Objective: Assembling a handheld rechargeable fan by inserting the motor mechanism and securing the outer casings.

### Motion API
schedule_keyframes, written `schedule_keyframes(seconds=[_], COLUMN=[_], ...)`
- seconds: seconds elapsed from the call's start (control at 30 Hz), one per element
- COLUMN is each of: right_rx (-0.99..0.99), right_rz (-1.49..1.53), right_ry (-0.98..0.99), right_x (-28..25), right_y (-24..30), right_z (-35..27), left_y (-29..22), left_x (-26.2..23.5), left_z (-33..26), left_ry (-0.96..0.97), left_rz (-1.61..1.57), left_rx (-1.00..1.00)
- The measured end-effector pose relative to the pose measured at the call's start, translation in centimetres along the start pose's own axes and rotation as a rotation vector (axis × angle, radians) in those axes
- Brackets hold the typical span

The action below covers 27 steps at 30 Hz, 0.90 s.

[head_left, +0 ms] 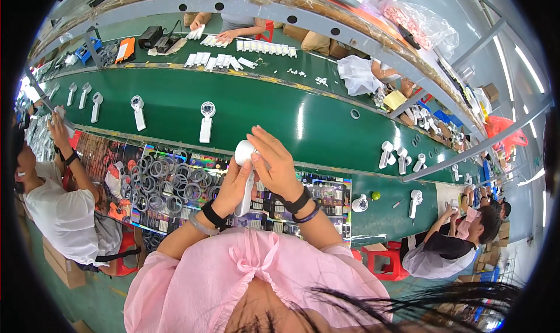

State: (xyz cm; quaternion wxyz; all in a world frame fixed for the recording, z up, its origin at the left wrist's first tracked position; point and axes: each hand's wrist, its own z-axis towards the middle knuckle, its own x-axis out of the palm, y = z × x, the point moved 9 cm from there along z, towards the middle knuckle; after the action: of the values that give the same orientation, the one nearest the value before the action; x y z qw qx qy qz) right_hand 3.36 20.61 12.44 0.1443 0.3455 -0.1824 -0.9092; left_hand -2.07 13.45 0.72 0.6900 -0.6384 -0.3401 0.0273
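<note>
A white handheld fan [245, 151] with a round head is held up in front of my chest, over the near worktable. My left hand [230, 188] is closed around its handle just below the head. Against the right side of the head rests my right hand [276, 168], with its thumb on the near side and its long fingers reaching past the top. The fan's far face is hidden. Left of my hands, many loose grey rings [175, 184] lie piled on a sheet with colourful print [332, 202].
Beyond runs a green conveyor belt [344, 137] with several white handheld fans [206, 122]. A metal shelf frame [262, 11] crosses overhead. Co-workers sit at left [64, 210] and right [446, 245]. Another white fan [415, 203] and a green ball-like thing [376, 196] lie on the table.
</note>
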Motion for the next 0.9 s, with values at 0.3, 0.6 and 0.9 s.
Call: schedule_keyframes(seconds=[0.3, 0.6, 0.9], right_rx=[0.071, 0.146, 0.375], right_rz=[0.185, 0.491, 0.347], right_ry=[0.624, 0.790, 0.633], right_x=[3.1, 5.0, 6.4], right_y=[0.4, 0.2, -3.1], right_z=[-0.8, -1.3, -3.4], left_y=[-0.4, 0.6, 3.3], left_x=[1.4, 3.0, 2.5], left_z=[-3.4, -5.6, -6.3], left_ry=[0.071, 0.178, 0.228], left_rz=[0.031, 0.038, -0.087], left_rx=[-0.120, -0.316, -0.533])
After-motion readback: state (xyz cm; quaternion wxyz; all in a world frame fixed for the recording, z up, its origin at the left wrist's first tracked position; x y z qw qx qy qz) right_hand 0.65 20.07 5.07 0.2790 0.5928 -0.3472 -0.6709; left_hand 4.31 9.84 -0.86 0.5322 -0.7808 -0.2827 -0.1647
